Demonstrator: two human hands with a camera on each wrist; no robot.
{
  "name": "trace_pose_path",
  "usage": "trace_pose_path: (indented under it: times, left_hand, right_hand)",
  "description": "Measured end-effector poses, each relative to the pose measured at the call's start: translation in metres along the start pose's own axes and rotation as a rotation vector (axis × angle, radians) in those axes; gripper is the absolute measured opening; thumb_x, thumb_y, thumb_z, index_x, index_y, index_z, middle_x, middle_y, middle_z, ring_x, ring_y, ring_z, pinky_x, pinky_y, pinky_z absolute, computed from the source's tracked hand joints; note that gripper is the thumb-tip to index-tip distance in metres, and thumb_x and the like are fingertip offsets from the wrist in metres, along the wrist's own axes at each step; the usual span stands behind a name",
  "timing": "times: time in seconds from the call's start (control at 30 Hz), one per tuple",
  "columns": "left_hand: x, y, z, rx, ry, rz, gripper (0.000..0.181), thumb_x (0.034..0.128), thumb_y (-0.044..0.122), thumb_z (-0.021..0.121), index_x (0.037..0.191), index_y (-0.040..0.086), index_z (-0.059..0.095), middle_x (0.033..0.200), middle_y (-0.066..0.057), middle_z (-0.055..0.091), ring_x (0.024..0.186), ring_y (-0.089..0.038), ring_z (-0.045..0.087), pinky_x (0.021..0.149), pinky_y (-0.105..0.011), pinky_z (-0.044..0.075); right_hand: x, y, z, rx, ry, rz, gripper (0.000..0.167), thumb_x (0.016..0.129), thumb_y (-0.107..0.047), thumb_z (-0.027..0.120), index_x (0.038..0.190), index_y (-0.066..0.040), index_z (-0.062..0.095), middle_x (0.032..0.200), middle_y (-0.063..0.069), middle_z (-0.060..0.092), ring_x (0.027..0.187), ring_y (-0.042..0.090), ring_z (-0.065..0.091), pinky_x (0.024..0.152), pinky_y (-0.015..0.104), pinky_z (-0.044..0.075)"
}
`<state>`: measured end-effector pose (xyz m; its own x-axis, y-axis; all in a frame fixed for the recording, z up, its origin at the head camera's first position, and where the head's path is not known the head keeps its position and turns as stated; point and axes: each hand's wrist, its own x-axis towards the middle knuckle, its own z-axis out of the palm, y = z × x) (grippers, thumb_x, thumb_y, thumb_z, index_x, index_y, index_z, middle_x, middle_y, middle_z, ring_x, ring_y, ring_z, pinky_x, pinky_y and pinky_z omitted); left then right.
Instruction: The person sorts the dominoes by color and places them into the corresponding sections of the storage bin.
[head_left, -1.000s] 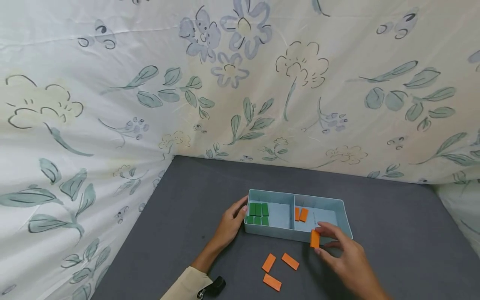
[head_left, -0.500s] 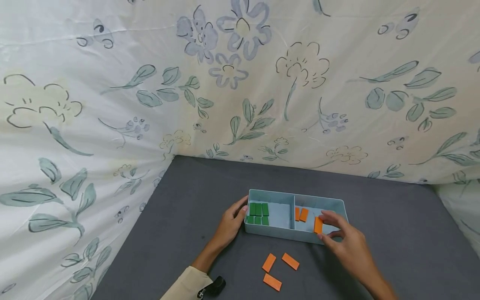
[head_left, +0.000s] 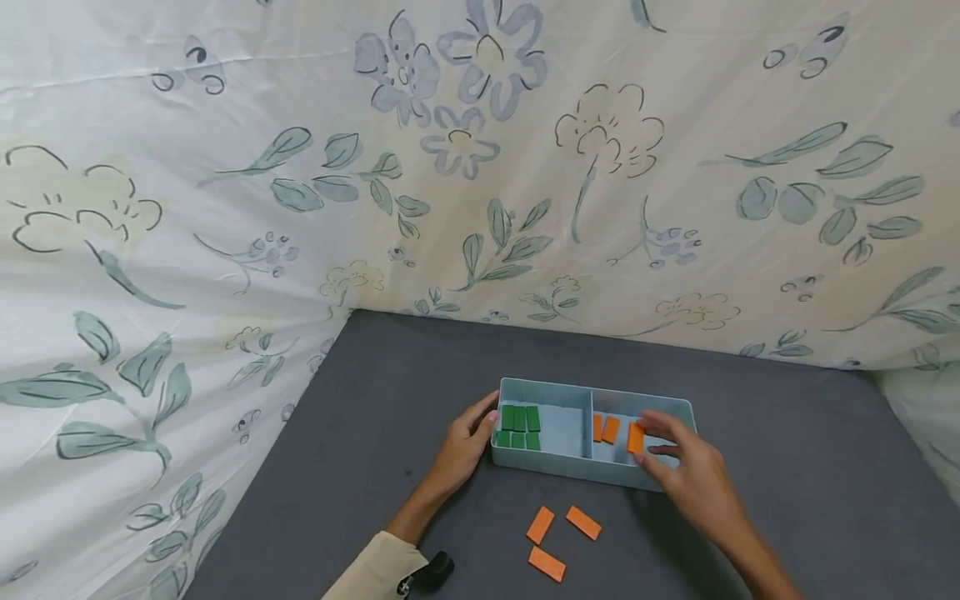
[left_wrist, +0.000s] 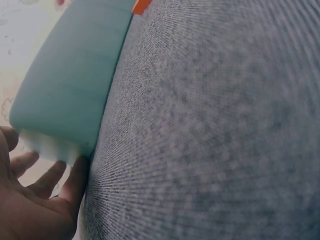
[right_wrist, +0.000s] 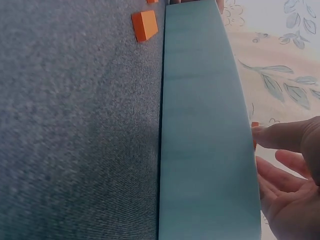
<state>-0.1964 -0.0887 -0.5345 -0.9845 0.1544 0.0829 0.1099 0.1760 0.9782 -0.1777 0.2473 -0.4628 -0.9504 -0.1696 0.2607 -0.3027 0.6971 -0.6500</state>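
A pale blue divided box (head_left: 547, 463) lies on the dark grey table. My left hand (head_left: 463, 448) rests against its left end, and in the left wrist view the spread fingers (left_wrist: 47, 180) touch the end wall. My right hand (head_left: 688, 467) pinches an orange block (head_left: 635, 437) between thumb and fingertips, upright over the right compartment. In the right wrist view the box wall hides most of that block. Two other orange blocks (head_left: 611, 430) stand by the divider in the same compartment. Several green blocks (head_left: 519, 418) sit in two rows at the left compartment's left end.
Three loose orange blocks (head_left: 540, 525) lie on the grey cloth (head_left: 420, 375) in front of the box. Flower-printed fabric (head_left: 465, 208) hangs behind and to the left. A black strap piece (head_left: 433, 572) sits at the left cuff.
My right hand has carried the orange block from in front of the box up over its front wall into the right compartment. The left hand stays at the box's left end.
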Motion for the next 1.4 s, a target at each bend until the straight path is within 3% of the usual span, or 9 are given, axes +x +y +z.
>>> trace_pose_path:
  times: [0.2,0.47,0.9,1.17,1.4]
  left_hand:
    - [0.001,-0.002,0.001,0.002,0.013,0.019,0.054,0.115,0.034,0.05,0.163,0.011,0.043,0.164,-0.013,0.045,0.155,-0.032,0.038,0.123,-0.058,0.032]
    - [0.001,-0.003,0.001,0.014,0.013,0.011,0.052,0.115,0.035,0.05,0.163,0.016,0.044,0.164,-0.01,0.045,0.155,-0.029,0.038,0.123,-0.056,0.033]
    - [0.0,-0.005,0.002,0.014,0.02,0.012,0.054,0.1148,0.036,0.05,0.163,0.012,0.044,0.164,-0.01,0.046,0.154,-0.029,0.039,0.123,-0.057,0.032]
    - [0.002,-0.009,0.0,0.01,0.019,0.03,0.053,0.1145,0.036,0.051,0.163,0.015,0.045,0.164,-0.009,0.046,0.155,-0.028,0.039,0.123,-0.057,0.032]
    - [0.004,-0.012,-0.001,0.012,0.012,0.033,0.056,0.1145,0.037,0.051,0.163,0.011,0.043,0.164,-0.009,0.046,0.154,-0.028,0.039,0.123,-0.057,0.032]
  right_hand:
    - [0.008,0.003,0.001,0.027,-0.068,0.041,0.061,0.086,0.004,0.085,0.142,0.0,0.06,0.13,0.019,0.07,0.114,0.036,0.071,0.087,0.041,0.061]
    - [0.019,0.006,0.007,0.028,-0.154,0.049,0.067,0.086,0.004,0.085,0.146,0.003,0.055,0.125,0.022,0.071,0.112,0.04,0.07,0.087,0.046,0.062]
    - [0.028,0.014,0.01,-0.008,-0.182,0.023,0.066,0.084,0.012,0.083,0.144,0.007,0.055,0.122,0.026,0.071,0.111,0.044,0.07,0.082,0.045,0.063]
    - [0.034,0.019,0.015,-0.035,-0.224,0.027,0.06,0.086,0.012,0.08,0.141,0.008,0.057,0.123,0.028,0.07,0.107,0.043,0.071,0.085,0.051,0.062]
    - [0.039,0.028,0.019,-0.062,-0.226,0.02,0.057,0.084,0.013,0.08,0.137,0.008,0.061,0.128,0.031,0.068,0.109,0.046,0.071,0.085,0.055,0.06]
